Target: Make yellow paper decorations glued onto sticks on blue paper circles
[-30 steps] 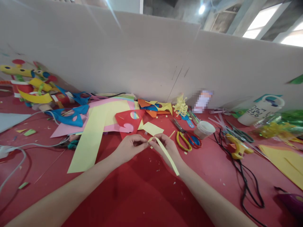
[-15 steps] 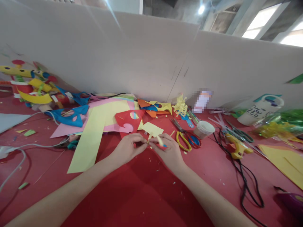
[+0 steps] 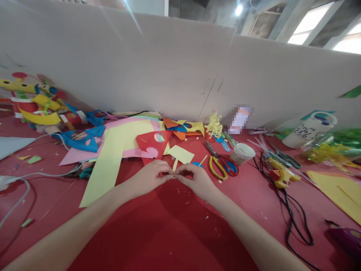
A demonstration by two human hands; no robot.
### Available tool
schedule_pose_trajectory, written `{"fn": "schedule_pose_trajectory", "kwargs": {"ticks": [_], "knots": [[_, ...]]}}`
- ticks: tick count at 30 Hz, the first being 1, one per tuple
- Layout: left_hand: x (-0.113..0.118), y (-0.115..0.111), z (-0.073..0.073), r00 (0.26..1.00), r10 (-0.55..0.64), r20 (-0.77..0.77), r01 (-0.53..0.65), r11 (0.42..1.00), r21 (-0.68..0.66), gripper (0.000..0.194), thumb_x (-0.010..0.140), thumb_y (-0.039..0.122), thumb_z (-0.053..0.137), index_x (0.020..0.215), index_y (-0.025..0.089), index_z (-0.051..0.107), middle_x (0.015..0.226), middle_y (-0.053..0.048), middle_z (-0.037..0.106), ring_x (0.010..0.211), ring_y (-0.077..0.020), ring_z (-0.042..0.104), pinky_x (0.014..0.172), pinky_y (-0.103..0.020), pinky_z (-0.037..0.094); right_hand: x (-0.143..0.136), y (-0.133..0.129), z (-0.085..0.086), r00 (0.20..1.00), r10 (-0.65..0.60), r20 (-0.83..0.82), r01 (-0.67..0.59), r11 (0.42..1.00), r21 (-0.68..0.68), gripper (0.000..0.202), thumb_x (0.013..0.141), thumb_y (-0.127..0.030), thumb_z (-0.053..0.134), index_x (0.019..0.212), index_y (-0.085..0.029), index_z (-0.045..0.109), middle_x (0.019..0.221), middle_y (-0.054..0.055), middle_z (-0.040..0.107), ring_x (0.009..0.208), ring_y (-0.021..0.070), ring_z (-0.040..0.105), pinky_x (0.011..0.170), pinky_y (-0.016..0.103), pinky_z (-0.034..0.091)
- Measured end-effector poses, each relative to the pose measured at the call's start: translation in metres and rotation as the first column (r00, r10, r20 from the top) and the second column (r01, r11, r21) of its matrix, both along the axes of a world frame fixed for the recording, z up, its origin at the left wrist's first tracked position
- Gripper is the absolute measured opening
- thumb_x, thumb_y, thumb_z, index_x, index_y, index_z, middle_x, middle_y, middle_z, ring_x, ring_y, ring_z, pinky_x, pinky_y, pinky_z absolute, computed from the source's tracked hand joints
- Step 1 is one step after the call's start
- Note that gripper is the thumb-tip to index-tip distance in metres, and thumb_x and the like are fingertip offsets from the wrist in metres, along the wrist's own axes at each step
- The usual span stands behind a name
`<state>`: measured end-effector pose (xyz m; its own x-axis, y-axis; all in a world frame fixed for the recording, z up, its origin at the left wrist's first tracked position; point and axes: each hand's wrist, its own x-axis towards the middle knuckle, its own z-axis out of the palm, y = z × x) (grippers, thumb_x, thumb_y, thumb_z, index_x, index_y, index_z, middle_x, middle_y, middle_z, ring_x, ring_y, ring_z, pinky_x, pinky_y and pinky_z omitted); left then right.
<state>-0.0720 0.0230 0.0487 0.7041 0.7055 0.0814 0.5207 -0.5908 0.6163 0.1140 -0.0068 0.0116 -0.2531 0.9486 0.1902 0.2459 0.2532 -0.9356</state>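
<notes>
My left hand (image 3: 154, 176) and my right hand (image 3: 196, 180) meet fingertip to fingertip over the red tabletop. Between their pinched fingers is a narrow pale yellow paper strip (image 3: 175, 165), its upper end pointing away from me. The strip's lower end is hidden by the fingertips. Just beyond lies a small pale yellow paper piece (image 3: 182, 154). Red foam or paper with a cut-out hole (image 3: 152, 143) is behind my left hand. Scissors with yellow and red handles (image 3: 218, 171) lie to the right of my right hand.
At left are a long pale yellow sheet (image 3: 105, 177), blue cut-outs (image 3: 80, 140) and a white cable (image 3: 42, 173). To the right stand a small plastic cup (image 3: 242, 153), a yellow glue gun (image 3: 283, 175) with a black cord, and yellow sheets (image 3: 335, 192). A white board (image 3: 126, 67) rises behind.
The strip, earlier curled over my right fingers, now stands between both hands' fingertips. My right hand has shifted slightly left and turned, its fingertips now meeting the left ones.
</notes>
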Motion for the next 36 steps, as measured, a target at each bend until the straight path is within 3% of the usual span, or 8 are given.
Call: {"fn": "schedule_pose_trajectory", "kwargs": {"ticks": [10,19,23,29,36], "knots": [[-0.001,-0.003,0.018,0.998,0.042,-0.037,-0.048,0.979,-0.198,0.02,0.079,0.035,0.052,0.078,0.021,0.065,0.079,-0.001,0.062,0.072,-0.0162,0.054,0.063,-0.025,0.039,-0.004,-0.002,0.004,0.966,0.04,-0.254,-0.093,0.975,-0.202,0.021,0.068,-0.026,0.068,0.082,-0.021,0.052,0.073,-0.003,0.057,0.07,0.0118,0.056,0.066,0.026,0.043],[-0.005,0.004,0.012,0.993,0.085,0.086,-0.037,0.891,-0.453,0.024,0.074,0.042,0.057,0.079,0.021,0.068,0.073,0.0,0.063,0.069,-0.0147,0.054,0.063,-0.024,0.04,-0.005,-0.003,0.007,0.891,0.03,-0.453,-0.186,0.934,-0.304,0.027,0.067,-0.032,0.071,0.082,-0.02,0.053,0.07,-0.003,0.056,0.062,0.0095,0.054,0.064,0.025,0.043],[-0.002,0.003,0.008,0.971,0.173,0.163,-0.057,0.836,-0.546,0.022,0.074,0.038,0.058,0.07,0.019,0.067,0.063,0.002,0.059,0.058,-0.0106,0.048,0.057,-0.022,0.035,-0.006,-0.004,0.007,0.914,0.008,-0.406,-0.117,0.963,-0.243,0.02,0.07,-0.031,0.067,0.081,-0.021,0.053,0.072,-0.003,0.055,0.066,0.0105,0.054,0.067,0.026,0.044],[0.001,0.001,0.002,0.905,0.359,0.23,-0.113,0.723,-0.681,0.022,0.074,0.037,0.057,0.067,0.017,0.064,0.053,0.004,0.045,0.049,-0.009,0.038,0.045,-0.022,0.026,-0.007,-0.008,0.01,0.976,-0.006,-0.219,0.01,1.0,0.02,0.013,0.074,-0.02,0.062,0.085,-0.023,0.057,0.085,0.0,0.052,0.078,0.0131,0.052,0.07,0.028,0.045],[0.004,-0.001,0.001,0.877,0.397,0.272,-0.098,0.7,-0.708,0.018,0.072,0.033,0.06,0.068,0.016,0.066,0.055,0.003,0.049,0.051,-0.0085,0.04,0.046,-0.021,0.026,-0.01,-0.013,0.01,0.996,-0.055,-0.066,0.068,0.977,0.201,0.011,0.074,-0.016,0.064,0.081,-0.024,0.062,0.082,0.0,0.052,0.071,0.0123,0.05,0.067,0.027,0.045]]}}
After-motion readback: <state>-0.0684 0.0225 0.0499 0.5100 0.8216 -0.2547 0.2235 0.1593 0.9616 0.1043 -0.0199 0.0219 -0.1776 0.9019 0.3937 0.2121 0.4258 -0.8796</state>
